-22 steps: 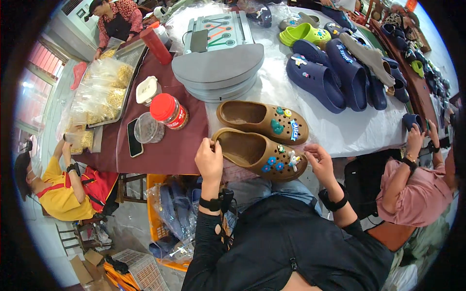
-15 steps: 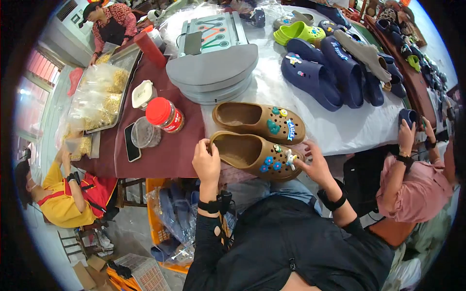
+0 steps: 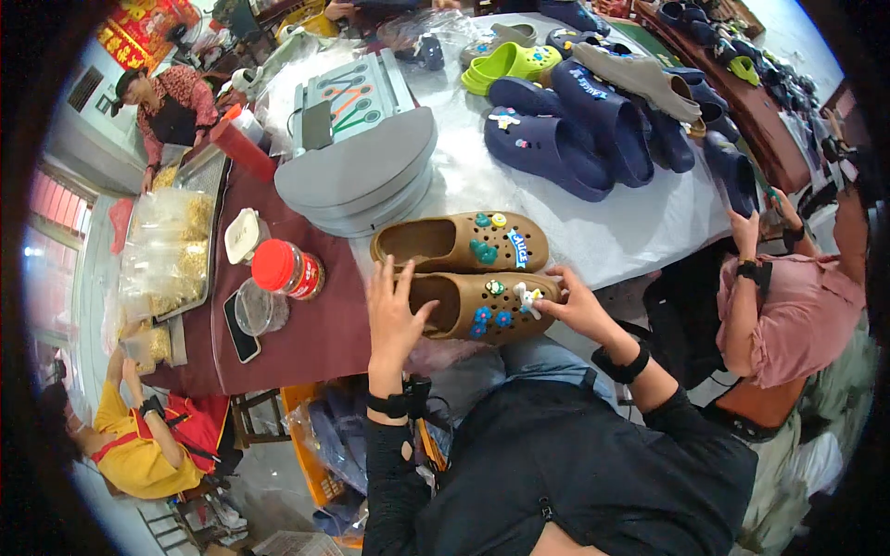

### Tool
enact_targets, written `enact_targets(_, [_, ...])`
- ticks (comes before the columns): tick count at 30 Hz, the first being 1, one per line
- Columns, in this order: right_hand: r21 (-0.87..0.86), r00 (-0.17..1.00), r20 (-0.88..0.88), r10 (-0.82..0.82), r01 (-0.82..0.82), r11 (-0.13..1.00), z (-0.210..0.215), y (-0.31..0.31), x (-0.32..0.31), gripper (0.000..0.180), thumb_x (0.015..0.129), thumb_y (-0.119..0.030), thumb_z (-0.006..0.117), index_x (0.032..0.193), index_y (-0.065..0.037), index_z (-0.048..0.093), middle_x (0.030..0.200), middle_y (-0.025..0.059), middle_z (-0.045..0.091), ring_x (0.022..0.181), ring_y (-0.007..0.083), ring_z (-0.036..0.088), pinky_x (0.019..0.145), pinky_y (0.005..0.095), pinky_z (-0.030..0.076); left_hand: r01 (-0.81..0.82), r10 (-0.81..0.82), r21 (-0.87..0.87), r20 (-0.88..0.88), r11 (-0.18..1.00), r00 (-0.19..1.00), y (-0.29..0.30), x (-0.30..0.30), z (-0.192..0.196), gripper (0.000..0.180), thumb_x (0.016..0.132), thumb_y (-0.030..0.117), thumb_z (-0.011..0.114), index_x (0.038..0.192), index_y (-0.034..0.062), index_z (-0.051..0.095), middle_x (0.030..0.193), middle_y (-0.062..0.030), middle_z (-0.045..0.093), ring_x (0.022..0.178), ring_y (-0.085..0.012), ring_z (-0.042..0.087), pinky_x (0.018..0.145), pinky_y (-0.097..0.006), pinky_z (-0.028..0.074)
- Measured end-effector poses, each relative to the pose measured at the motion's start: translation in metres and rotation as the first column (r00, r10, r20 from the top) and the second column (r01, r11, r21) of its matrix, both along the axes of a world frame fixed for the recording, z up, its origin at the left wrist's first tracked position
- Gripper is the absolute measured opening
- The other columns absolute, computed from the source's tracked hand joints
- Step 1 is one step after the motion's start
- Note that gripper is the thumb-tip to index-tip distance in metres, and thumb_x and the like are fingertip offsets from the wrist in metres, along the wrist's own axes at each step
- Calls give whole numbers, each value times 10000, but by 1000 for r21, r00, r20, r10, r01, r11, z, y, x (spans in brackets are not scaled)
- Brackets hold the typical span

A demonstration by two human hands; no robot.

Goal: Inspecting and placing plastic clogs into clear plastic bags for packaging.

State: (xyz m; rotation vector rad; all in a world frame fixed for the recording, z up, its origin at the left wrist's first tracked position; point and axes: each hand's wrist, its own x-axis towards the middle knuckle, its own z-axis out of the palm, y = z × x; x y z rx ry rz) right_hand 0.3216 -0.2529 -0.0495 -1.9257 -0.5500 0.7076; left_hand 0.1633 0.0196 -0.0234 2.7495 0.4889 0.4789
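Note:
Two brown clogs (image 3: 414, 243) lie side by side in front of me at the table's near edge, toes to the right. Both carry charms on their holed uppers: green, yellow and blue pieces on the far one, blue flowers and a white figure on the near clog (image 3: 454, 326). My left hand (image 3: 394, 310) is at the near clog's heel, its fingers spread and the thumb over the opening. My right hand (image 3: 582, 310) grips the near clog's toe, thumb by the white figure charm (image 3: 528, 298) and fingers over the far side of the toe.
Behind the clogs stands a grey rounded case (image 3: 362, 171). Left of them are a red-lidded jar (image 3: 289, 271), a clear tub (image 3: 260, 310) and a phone (image 3: 243, 334). Navy clogs (image 3: 542, 148) and a lime clog (image 3: 505, 67) are piled at back right. A co-worker in pink (image 3: 788, 315) sits to the right.
My left fingers have spread from their grip on the near clog's heel. The right hand stays at the toe. The whole view has shifted, and the co-worker's navy clog is now held differently.

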Motion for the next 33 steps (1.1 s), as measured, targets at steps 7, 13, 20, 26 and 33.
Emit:
enact_targets(7, [171,967,-85,-239,250,953,14,1,-9,599,795,-191,747,1263,-47,402,921,78,594,803,111,547,689,252,454,86,-139,-167,-341,982,929,4,41,-2,574,710,42,662,1259,36,494,1235,-195,520,1150,-378,476,996,-468,366])
enact_targets(13, [686,920,-331,-212,388,615,50,-17,21,662,802,-190,733,1306,-56,325,1233,189,532,1069,224,558,905,336,461,111,-46,-413,163,904,986,-22,33,-45,516,703,-65,599,1206,-18,499,1139,-222,554,1066,-390,522,936,-416,423])
enact_targets(20, [418,995,70,68,-91,904,19,-10,-9,887,735,-288,799,1396,-40,263,1387,164,389,1268,279,417,1024,407,377,268,175,-837,390,478,904,-76,89,-8,373,864,-82,515,1227,-6,475,1155,-105,566,1044,-194,558,888,-321,450])
enact_targets(26, [488,976,69,-206,147,860,29,8,-15,895,743,-227,785,1408,-36,218,1321,183,445,1186,283,499,982,397,424,332,348,-920,387,208,854,-117,146,3,400,927,148,573,1263,2,411,1219,-112,507,1098,-207,492,937,-356,411])
enact_targets(33, [598,811,-17,-585,477,644,34,8,35,661,793,-150,713,1330,-24,348,1205,148,538,1126,220,532,939,356,445,180,90,-919,224,350,970,-124,206,-27,418,933,228,577,1264,12,439,1146,-77,557,937,-179,525,824,-308,448])
